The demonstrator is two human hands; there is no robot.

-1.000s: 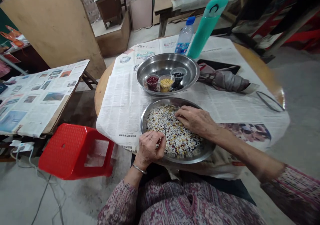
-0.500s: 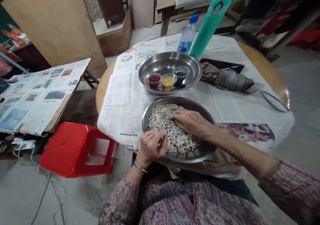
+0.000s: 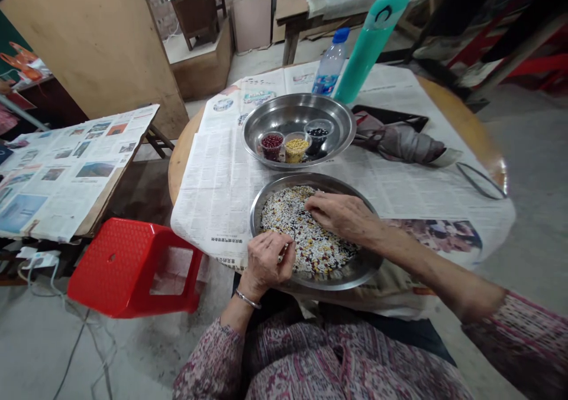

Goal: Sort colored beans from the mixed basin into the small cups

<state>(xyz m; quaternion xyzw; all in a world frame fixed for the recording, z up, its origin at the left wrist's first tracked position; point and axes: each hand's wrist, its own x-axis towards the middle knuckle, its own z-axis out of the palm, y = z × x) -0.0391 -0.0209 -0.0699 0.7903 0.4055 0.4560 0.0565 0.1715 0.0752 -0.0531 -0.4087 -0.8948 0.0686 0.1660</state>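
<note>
My left hand point(image 3: 270, 259) curls at the near left rim of the near basin point(image 3: 359, 274), fingers bunched toward the thumb; I cannot tell whether a grain sits between them. My right hand point(image 3: 342, 215) reaches in from the right, fingers bent down at the mix of white grains and coloured beans point(image 3: 315, 246); whether they pinch anything is hidden too. The mix spreads over that basin's bottom. Beyond it, the far basin point(image 3: 277, 113) holds a red-bean cup point(image 3: 271, 144), a yellow-bean cup point(image 3: 295, 148) and a black-bean cup point(image 3: 318, 134), close together. My basin sits near the table edge, so leaning hard on its rim could, I judge, tip it and spill grains onto the newspaper point(image 3: 208, 202). A hasty flick might scatter beans; a loose pinch could drop one; a knock could topple a cup.
</note>
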